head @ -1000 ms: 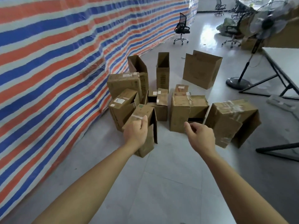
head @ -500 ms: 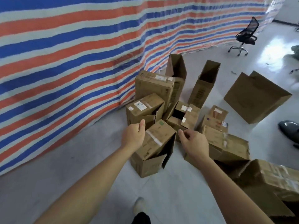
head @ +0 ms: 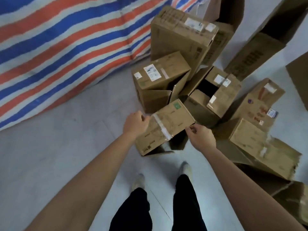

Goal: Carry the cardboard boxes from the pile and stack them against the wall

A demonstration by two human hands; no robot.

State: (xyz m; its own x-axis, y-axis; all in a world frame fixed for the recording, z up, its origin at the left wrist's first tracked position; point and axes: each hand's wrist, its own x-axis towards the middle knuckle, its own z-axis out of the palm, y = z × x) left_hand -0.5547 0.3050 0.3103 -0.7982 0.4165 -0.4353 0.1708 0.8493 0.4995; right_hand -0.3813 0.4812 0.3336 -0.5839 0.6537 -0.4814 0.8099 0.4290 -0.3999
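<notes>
Head view, the only one we have: we're looking straight down at our own arms and the pile of cardboard boxes on the pale floor (head: pixel 63 164).

The nearest one, the taped box (head: pixel 173 120), has a clear tape strip across its top and a green mark near the far corner. It sits at the front of the pile, tilted, its near end by our feet, and it's just beside the striped tarp (head: pixel 66 47) that covers the wall.

Our left hand (head: pixel 135 121) has its fingers curled over the left edge of the taped box. Our right hand (head: pixel 200 137) pinches the right edge between thumb and fingers. So both hands have hold of it, one on each side.

Right behind it there's a labelled box (head: pixel 160 80) with white stickers, and a tall box (head: pixel 180 35) behind that. An open box (head: pixel 208 95) sits to the right, then a torn box (head: pixel 260 147) by our right arm.

Down below we see our light shoes (head: pixel 138 182) and dark trouser legs (head: pixel 133 212).
</notes>
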